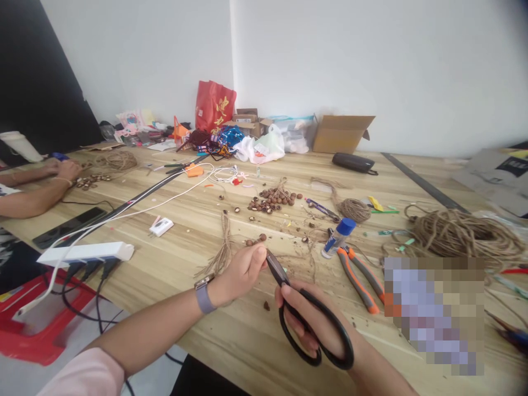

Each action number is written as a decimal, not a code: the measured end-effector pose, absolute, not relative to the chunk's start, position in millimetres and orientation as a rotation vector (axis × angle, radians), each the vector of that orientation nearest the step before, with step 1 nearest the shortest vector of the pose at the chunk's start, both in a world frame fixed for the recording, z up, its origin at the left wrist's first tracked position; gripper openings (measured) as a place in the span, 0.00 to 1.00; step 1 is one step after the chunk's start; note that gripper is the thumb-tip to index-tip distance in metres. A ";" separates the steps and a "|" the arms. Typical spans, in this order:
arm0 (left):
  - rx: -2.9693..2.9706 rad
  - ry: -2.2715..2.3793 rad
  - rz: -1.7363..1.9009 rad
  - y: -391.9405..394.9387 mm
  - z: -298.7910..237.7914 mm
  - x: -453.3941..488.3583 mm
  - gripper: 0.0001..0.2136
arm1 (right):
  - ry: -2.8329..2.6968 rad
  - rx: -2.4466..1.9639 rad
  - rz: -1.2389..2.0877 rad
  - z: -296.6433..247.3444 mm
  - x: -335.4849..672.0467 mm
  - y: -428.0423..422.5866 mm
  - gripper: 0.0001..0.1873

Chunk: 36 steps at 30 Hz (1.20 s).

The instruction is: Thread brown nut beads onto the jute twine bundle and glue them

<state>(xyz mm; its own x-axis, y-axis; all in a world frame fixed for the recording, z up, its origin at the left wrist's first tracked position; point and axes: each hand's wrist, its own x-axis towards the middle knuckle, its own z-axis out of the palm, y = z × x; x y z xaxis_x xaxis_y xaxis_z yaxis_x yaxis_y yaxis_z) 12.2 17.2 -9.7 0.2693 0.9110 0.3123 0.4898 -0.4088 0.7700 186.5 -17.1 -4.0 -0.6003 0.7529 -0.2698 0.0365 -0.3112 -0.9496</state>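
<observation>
My right hand grips black-handled scissors, its fingers at the handle loops. The blades point up and left and reach the fingertips of my left hand. That hand is closed in a pinch, and what it holds is hidden behind the fingers. A few brown round nuts show just above it; I cannot tell whether they hang from the hand or lie on the table. Close by on the left lies a tied bundle of twine strands. Farther back is a pile of brown nuts and shells.
Right of my hands are a blue-capped glue stick, orange-grey pliers and a big twine coil. A power strip sits at the left edge. Another person's hands work at far left. Bags and a cardboard box stand along the wall.
</observation>
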 end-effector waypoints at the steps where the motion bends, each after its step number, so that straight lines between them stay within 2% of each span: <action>1: 1.997 1.283 1.021 17.8 -10.6 12.9 0.22 | -1.541 -1.075 1.850 -2.6 186.2 -16.7 0.27; 4: 1.907 1.370 1.056 24.3 -13.7 10.7 0.21 | -1.727 -1.167 1.588 -0.7 185.7 -14.5 0.26; 7: 1.802 1.488 1.097 39.8 -16.1 0.7 0.19 | -1.761 -1.160 1.518 -3.0 186.0 -11.5 0.25; 10: 1.755 1.657 1.044 57.0 -16.7 -12.8 0.12 | -1.760 -1.200 1.465 -8.2 186.2 -9.1 0.23; 12: 1.697 1.731 1.112 64.8 -16.6 -20.3 0.17 | -1.816 -1.242 1.405 -12.0 186.0 -8.0 0.23; 14: 1.624 1.709 1.220 69.0 -16.6 -25.2 0.23 | -1.899 -1.271 1.332 -14.9 185.9 -7.2 0.22; 15: 1.578 1.676 1.266 70.0 -16.8 -26.6 0.22 | -1.938 -1.279 1.300 -15.7 186.1 -6.8 0.22; 19: 1.270 1.458 1.246 71.3 -17.4 -27.7 0.11 | -2.106 -1.346 1.150 -12.5 188.9 -6.3 0.18; 21: 1.186 1.370 1.192 70.9 -16.8 -26.4 0.12 | -2.195 -1.481 0.964 -8.8 190.9 -6.1 0.16; 25: 1.211 1.234 1.165 66.1 -11.9 -21.7 0.11 | -2.337 -1.772 0.605 -5.4 193.6 -3.7 0.15; 32: 1.265 1.344 1.043 65.2 6.9 -13.3 0.12 | -2.375 -1.909 0.529 -5.4 199.8 4.2 0.13; 36: 1.860 1.661 0.937 95.3 12.3 -5.4 0.15 | -2.313 -1.935 0.480 -6.0 204.3 6.9 0.15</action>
<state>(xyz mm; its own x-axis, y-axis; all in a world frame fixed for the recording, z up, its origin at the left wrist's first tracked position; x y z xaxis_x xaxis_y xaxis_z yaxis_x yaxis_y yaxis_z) -5.4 95.3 12.3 0.0327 0.9837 0.1767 0.6602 -0.1540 0.7352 204.3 6.9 -6.0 -0.1948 0.9719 -0.1322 0.9441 0.1493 -0.2938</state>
